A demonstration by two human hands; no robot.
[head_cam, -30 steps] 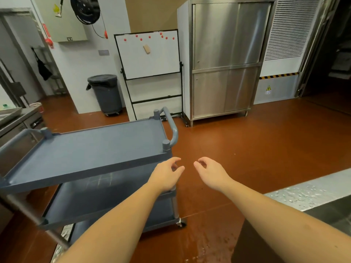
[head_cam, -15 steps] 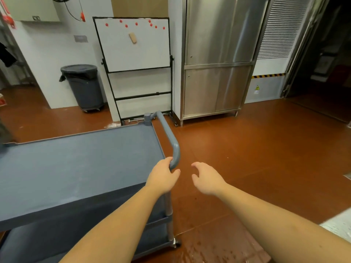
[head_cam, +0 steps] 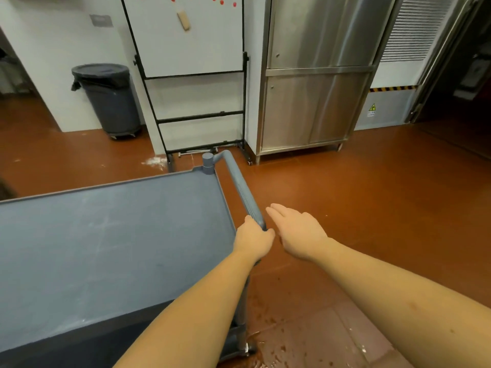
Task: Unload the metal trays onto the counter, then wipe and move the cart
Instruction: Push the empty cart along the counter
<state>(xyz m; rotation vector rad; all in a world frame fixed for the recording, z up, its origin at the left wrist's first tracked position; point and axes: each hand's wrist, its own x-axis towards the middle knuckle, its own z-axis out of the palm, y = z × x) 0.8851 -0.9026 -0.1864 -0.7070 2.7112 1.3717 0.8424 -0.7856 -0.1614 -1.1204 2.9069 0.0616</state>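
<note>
Cart (head_cam: 111, 243): grey plastic, fills lower-left of view, top shelf bare w/ pale scuffs & streaks, raised lip round edge; a lower shelf shows dark under it near bottom edge. Handle (head_cam: 243, 191) is a grey tube running along cart's right end, fixed to a round post at far corner. L hand (head_cam: 253, 241) wrapped round near end of handle, fingers curled over the tube, thumb on the near side, so closed on it. R hand (head_cam: 297, 229) just beside the handle, not touching as far as I can tell, palm down, fingers straight & together, holding nothing. Both forearms bare. Floor (head_cam: 358, 208) red-brown, wet patches & splashes near bottom centre by cart's near leg; white smear on floor ahead of cart. Ahead, close to cart's far corner: whiteboard (head_cam: 186, 43) on black rolling frame, red magnets along top, a tan eraser stuck on it; no writing readable. Right of it a steel cabinet (head_cam: 316, 83) w/ sliding doors, on short legs. Left, against the wall: dark grey bin (head_cam: 107, 99) w/ lid & black liner. Far right: louvred panel, yellow/black hazard stripe below, small yellow triangle warning sticker (head_cam: 372, 108), text too small to read.
</note>
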